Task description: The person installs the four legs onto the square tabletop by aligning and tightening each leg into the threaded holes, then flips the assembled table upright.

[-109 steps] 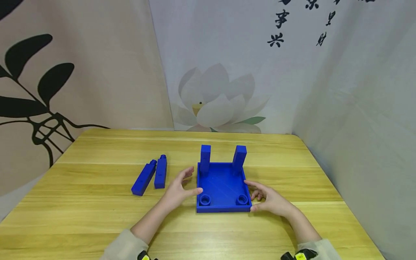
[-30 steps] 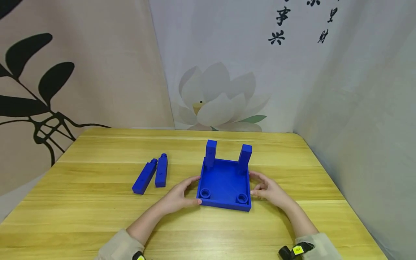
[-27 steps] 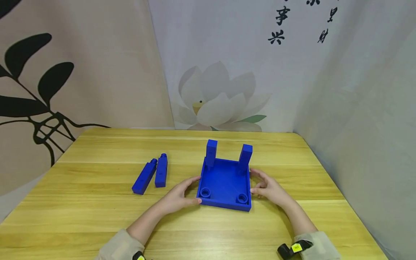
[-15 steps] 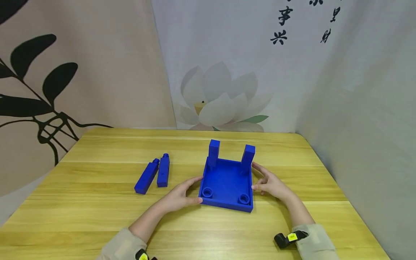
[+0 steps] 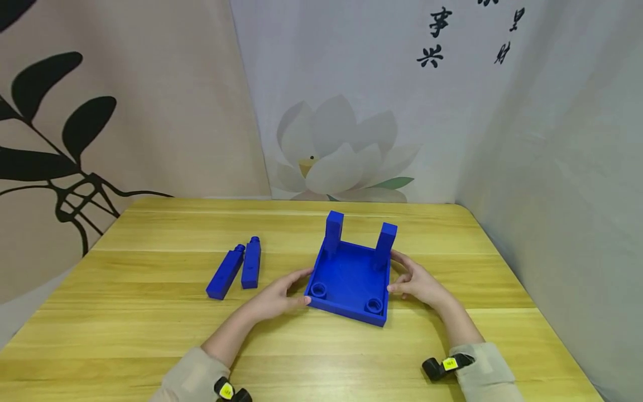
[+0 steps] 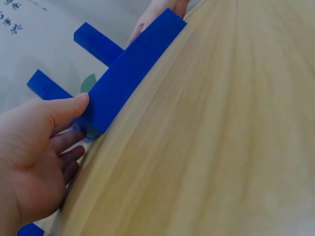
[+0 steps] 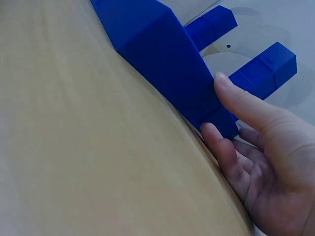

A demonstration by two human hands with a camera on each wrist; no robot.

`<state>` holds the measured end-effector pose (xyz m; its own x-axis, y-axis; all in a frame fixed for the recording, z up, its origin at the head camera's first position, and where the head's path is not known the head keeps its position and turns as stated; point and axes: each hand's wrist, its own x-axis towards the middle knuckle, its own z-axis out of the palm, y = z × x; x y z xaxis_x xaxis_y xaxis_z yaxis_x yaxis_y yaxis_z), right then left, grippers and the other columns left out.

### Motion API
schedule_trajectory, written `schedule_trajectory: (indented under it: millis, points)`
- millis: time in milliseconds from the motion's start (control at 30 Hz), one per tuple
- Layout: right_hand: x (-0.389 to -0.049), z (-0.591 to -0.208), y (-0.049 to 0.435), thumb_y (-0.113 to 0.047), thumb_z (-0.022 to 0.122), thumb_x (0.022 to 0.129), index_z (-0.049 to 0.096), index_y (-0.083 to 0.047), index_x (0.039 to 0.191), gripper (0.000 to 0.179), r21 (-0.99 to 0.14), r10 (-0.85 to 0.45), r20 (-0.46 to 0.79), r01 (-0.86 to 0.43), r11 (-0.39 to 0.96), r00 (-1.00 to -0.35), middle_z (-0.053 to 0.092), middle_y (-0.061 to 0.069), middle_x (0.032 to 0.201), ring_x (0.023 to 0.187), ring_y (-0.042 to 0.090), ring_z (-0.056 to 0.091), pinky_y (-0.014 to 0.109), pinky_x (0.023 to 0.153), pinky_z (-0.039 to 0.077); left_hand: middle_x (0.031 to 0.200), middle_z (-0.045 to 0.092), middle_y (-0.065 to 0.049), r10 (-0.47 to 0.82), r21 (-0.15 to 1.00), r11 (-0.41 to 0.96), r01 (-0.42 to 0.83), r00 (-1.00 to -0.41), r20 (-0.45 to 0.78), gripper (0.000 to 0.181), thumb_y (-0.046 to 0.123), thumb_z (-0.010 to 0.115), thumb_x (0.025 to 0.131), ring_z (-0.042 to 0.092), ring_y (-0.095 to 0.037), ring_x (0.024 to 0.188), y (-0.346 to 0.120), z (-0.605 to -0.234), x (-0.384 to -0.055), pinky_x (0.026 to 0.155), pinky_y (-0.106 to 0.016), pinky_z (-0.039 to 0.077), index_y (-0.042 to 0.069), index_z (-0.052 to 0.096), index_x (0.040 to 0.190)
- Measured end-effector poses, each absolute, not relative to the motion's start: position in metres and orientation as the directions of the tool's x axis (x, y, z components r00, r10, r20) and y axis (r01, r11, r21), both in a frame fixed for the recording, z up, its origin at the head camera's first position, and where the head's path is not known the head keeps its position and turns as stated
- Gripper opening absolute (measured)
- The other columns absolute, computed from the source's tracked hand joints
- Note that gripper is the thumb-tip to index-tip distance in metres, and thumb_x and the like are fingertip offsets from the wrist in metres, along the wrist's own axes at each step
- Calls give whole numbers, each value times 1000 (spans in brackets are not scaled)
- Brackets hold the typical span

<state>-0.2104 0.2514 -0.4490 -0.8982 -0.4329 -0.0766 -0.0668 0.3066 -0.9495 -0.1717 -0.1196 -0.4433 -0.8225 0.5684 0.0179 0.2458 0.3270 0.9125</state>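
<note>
- At the near left corner of the blue tray [image 5: 349, 273], the left hand [image 5: 276, 301] rests its thumb; the fingers are spread wide from it, along the left wall.
- At the near corners of the tray, the left socket [image 5: 318, 290] and the right socket [image 5: 374, 305] have no post. The tray is on the bench [image 5: 321, 357] between both hands, now turned a little clockwise since some seconds ago.
- Along the right wall, the right hand [image 5: 419, 287] has moved farther out; its thumb touches the wall, and the fingers bend loosely, gripping nothing.
- Farther left, apart from the tray, the outer loose post [image 5: 225, 273] and the inner loose post [image 5: 251, 264] lie unmoved.
- At the far corners, the left standing post [image 5: 334, 233] and the right standing post [image 5: 385, 241] rise; in my judgement, only the tray's angle changes, and the assembly does not advance.
</note>
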Motion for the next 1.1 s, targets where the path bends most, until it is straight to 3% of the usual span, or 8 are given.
schedule_trajectory:
  millis: [233,500,667,933,1100]
  points:
    - [-205,-453,252,-9,73,85,25,-4,150,81,-955,-375,-14,-98,279,-927,31,21,149,74,19,64,28,54,51,146,40,-13,493,896,357,263,-868,58,55,19,60,96,31,-31,136,-117,-448,-174,110,-49,26,4,39,145]
    - [-198,-459,251,-4,69,87,45,4,135,54,-956,-212,55,-112,270,-976,48,27,131,68,17,63,29,55,54,132,55,-15,352,884,374,281,-925,146,42,9,57,97,52,-28,119,-109,-452,-176,98,-44,43,1,50,137]
    - [-194,-460,252,-5,69,88,54,3,127,42,-955,-117,49,-81,286,-992,56,24,120,63,17,61,27,54,54,126,60,-15,264,873,390,294,-944,200,36,6,57,96,56,-28,115,-102,-455,-177,95,-43,46,-1,55,132]
    - [-190,-460,253,-10,72,87,58,4,119,39,-943,-75,20,-43,329,-997,60,18,107,61,15,57,26,53,51,124,60,-17,160,863,425,273,-961,225,33,6,56,97,54,-31,117,-93,-454,-179,98,-45,43,-2,57,129]
    - [-188,-459,253,-13,75,84,62,2,114,36,-934,-67,23,-46,354,-997,62,13,98,60,15,56,25,51,50,108,66,-16,84,873,423,242,-970,228,31,4,59,95,61,-27,98,-90,-454,-181,84,-41,51,-5,59,124]
